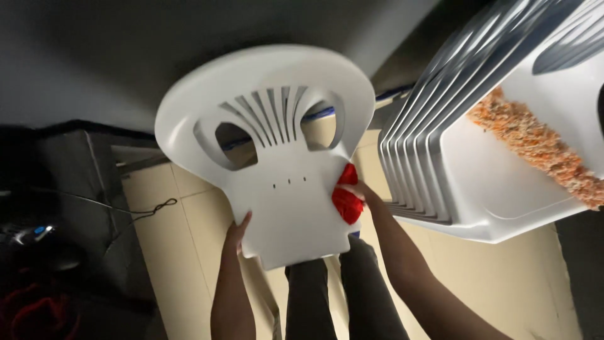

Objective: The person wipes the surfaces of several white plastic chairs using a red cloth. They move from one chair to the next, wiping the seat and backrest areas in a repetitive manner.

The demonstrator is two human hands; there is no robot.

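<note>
I held a white plastic chair (277,157) up in front of me, its slotted back toward the camera and tipped, above the tiled floor (182,252). My left hand (236,234) gripped the lower left edge, fingers curled around it and thumb on the near face. My right hand (358,196) pressed a red cloth (346,198) against the right edge, closed on the cloth; whether it also gripped the chair I could not tell. The chair was off the floor, carried by both hands over my legs (340,296). To the right stood a stack of white chairs (440,145), tilted, with an orange shaggy mop head (541,148) lying on the top one. A black cable (151,209) trailed across the floor at left. In my judgement the step in hand was wiping the chair's edge. The next move calls for a firm left grip while the cloth travels along the rim.
</note>
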